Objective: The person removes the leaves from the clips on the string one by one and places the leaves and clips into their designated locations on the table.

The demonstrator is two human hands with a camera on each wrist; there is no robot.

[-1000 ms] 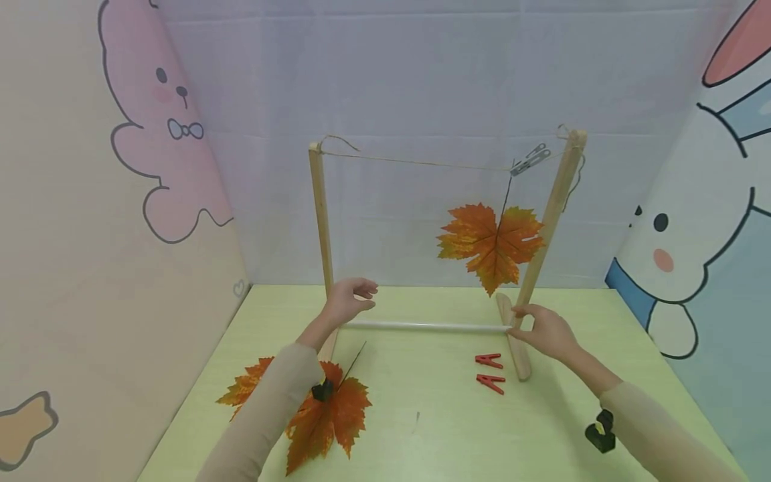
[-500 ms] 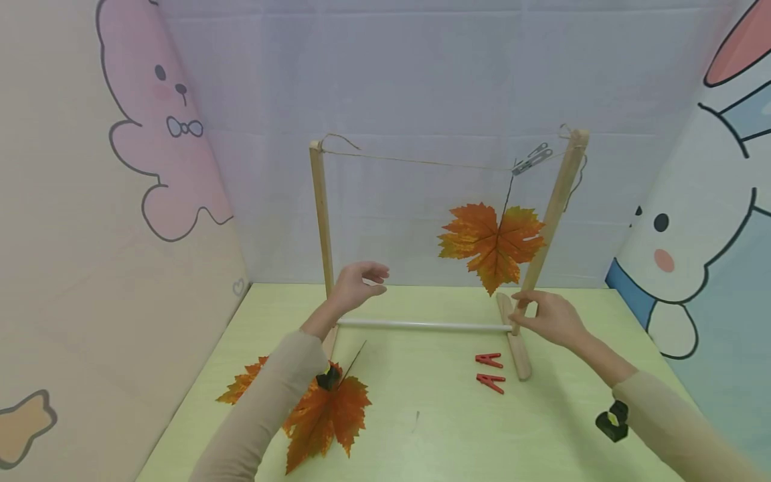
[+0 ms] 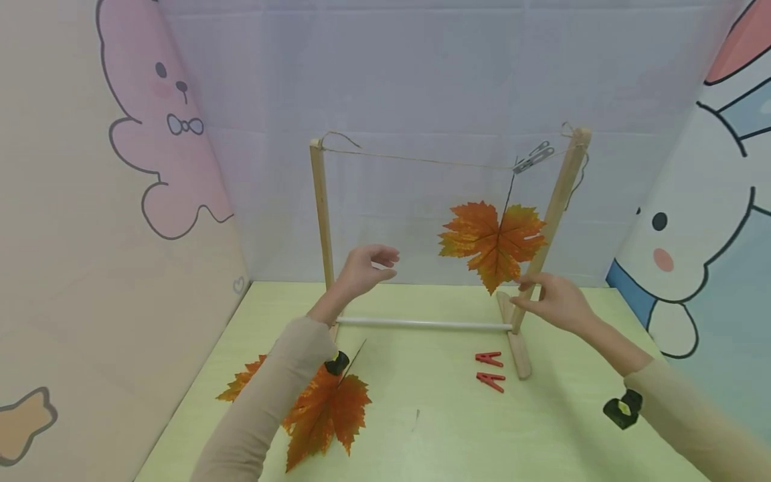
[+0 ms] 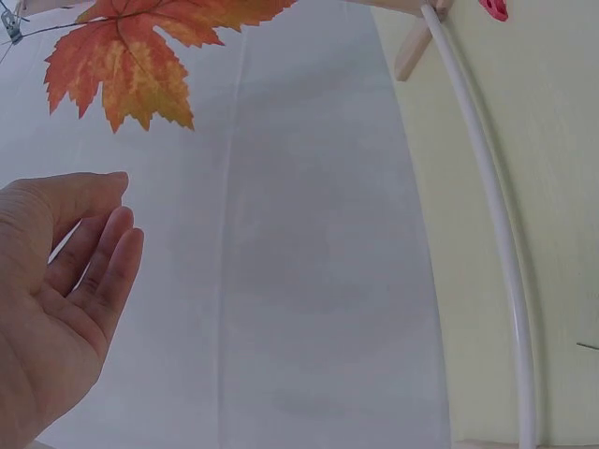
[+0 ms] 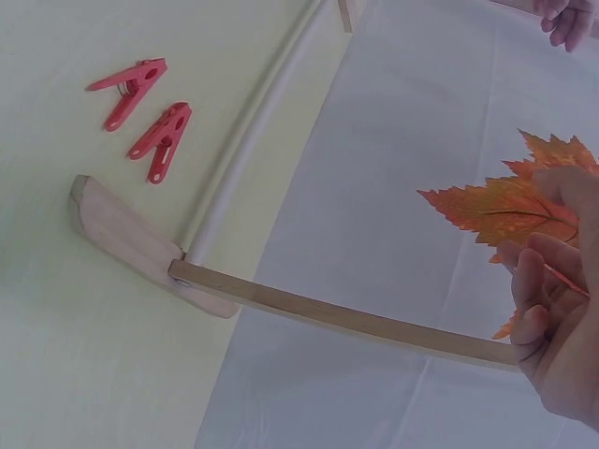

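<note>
An orange leaf (image 3: 494, 241) hangs by its stem from a string (image 3: 415, 159), held by a grey clothespin (image 3: 533, 158) close to the right post (image 3: 557, 194). My right hand (image 3: 557, 301) is raised at the lower part of that post, fingers loosely bent, thumb and fingertips apart, nothing visible between them. Left of the frame's middle, my left hand (image 3: 364, 269) hovers above the white bar (image 3: 421, 324), its fingers relaxed and slightly bent, holding nothing. In the left wrist view the same leaf (image 4: 140, 56) lies beyond my left hand (image 4: 65, 290).
Two red clothespins (image 3: 489, 359) lie on the table (image 3: 446, 428) by the frame's right foot (image 3: 519, 355). At the left, orange leaves (image 3: 331, 412) rest partly under my left sleeve. The left post (image 3: 322, 214) stands behind my left hand.
Both hands have risen, away from the white bar. My left hand has also shifted right and my right hand slightly right, its fingertips leaving the bar's end.
</note>
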